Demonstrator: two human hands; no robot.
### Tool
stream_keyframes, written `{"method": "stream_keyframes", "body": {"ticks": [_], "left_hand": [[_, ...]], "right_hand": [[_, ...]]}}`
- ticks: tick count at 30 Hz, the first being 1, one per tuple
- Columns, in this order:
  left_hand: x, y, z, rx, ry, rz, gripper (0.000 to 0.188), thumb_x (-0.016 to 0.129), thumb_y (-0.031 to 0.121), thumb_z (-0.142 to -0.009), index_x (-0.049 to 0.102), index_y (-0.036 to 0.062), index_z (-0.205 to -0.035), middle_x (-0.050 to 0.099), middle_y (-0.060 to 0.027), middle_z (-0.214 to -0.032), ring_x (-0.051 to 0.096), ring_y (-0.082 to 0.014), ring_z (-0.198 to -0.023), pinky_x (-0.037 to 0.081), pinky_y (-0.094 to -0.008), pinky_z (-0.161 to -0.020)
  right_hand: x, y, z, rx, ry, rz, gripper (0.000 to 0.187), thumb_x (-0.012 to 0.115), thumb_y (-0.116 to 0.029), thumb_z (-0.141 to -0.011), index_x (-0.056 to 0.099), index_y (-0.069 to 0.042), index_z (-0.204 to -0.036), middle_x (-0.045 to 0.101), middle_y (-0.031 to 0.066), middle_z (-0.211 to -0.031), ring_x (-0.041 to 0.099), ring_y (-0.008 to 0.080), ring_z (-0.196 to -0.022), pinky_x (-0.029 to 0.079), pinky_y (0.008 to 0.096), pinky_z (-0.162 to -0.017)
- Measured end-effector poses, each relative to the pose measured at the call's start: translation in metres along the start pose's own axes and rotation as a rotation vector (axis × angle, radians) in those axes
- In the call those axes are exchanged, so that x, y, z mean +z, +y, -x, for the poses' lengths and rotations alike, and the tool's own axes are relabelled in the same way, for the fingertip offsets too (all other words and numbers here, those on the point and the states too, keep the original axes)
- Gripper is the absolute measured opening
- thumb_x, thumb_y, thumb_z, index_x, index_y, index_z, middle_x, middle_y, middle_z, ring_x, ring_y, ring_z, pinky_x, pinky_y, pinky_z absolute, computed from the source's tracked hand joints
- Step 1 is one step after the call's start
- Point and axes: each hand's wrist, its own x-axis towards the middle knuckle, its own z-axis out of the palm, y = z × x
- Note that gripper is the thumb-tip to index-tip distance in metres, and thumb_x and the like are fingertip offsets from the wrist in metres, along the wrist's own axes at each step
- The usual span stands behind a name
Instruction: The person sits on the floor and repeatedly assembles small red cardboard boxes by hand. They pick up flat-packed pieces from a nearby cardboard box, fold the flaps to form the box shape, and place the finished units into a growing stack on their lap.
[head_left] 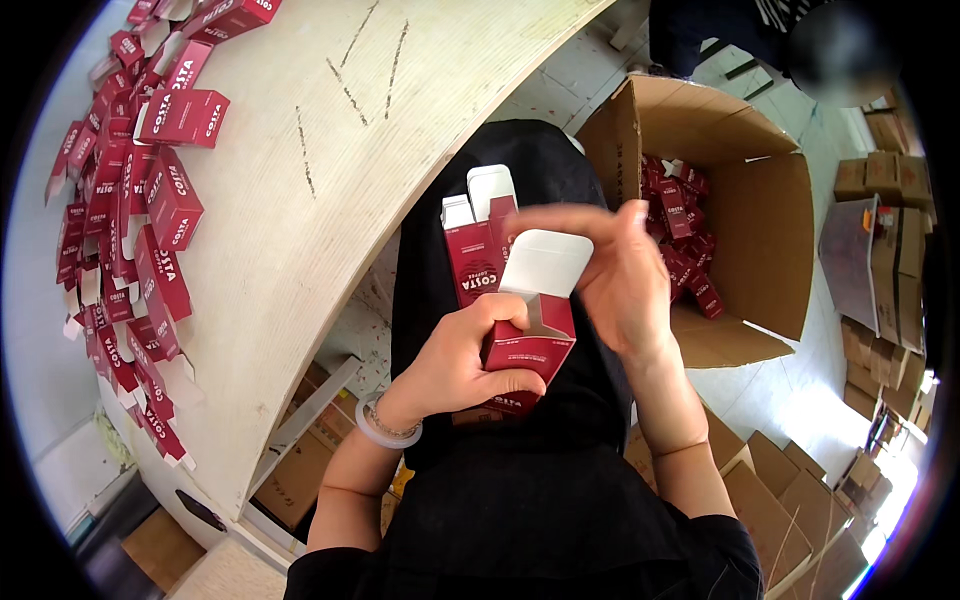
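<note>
My left hand (462,358) grips the red box (533,352) in the middle; my right hand (630,285) is open at two o'clock — I can't tell if it touches the white flap (547,262). Floor (553,82) shows at twelve, between the table edge (383,212) and big carton (765,235).

Left grip (455,352) curled inward; right grip (630,280) uncurled, blurred fingers (565,219) stretched leftward; 2 forearms (672,415) bare.

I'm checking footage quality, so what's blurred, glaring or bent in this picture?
Head view: fingers of the right hand show motion blur, while the left hand and the red carton it holds look sharper; head view: glare whitens the floor at right; head view: the table edge bows from fisheye distortion.
</note>
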Motion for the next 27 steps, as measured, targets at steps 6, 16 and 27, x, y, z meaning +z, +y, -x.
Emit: {"method": "stream_keyframes", "body": {"ticks": [6, 16, 27], "left_hand": [[0.005, -0.011, 0.001, 0.021, 0.209, 0.132, 0.088, 0.087, 0.037, -0.067, 0.028, 0.0036, -0.123, 0.055, -0.0178, -0.113, 0.062, -0.024, -0.097, 0.051, -0.0339, -0.084], [0.003, -0.006, -0.001, -0.042, 0.162, 0.204, 0.092, 0.089, 0.029, -0.067, 0.02, 0.0054, -0.123, 0.053, -0.0215, -0.114, 0.059, -0.0244, -0.104, 0.049, -0.0365, -0.09], [0.008, -0.005, -0.006, -0.106, 0.141, 0.375, 0.094, 0.091, 0.023, -0.064, 0.02, 0.0052, -0.124, 0.052, -0.0168, -0.112, 0.06, -0.0227, -0.103, 0.051, -0.0352, -0.086]], "right_hand": [[0.006, -0.002, 0.019, -0.144, -0.129, 0.489, 0.032, 0.058, -0.02, -0.096, 0.064, 0.005, -0.115, 0.065, 0.0172, -0.117, 0.06, 0.0244, -0.113, 0.047, 0.0338, -0.095], [0.009, -0.005, 0.021, -0.35, -0.125, 0.927, 0.025, 0.064, 0.006, -0.083, 0.069, 0.003, -0.107, 0.068, 0.0172, -0.112, 0.065, 0.0289, -0.105, 0.052, 0.0356, -0.088], [0.0, 0.005, 0.021, -0.375, -0.33, 0.691, 0.03, 0.058, -0.004, -0.09, 0.062, 0.006, -0.118, 0.058, 0.0231, -0.128, 0.052, 0.0412, -0.123, 0.041, 0.047, -0.102]]}}
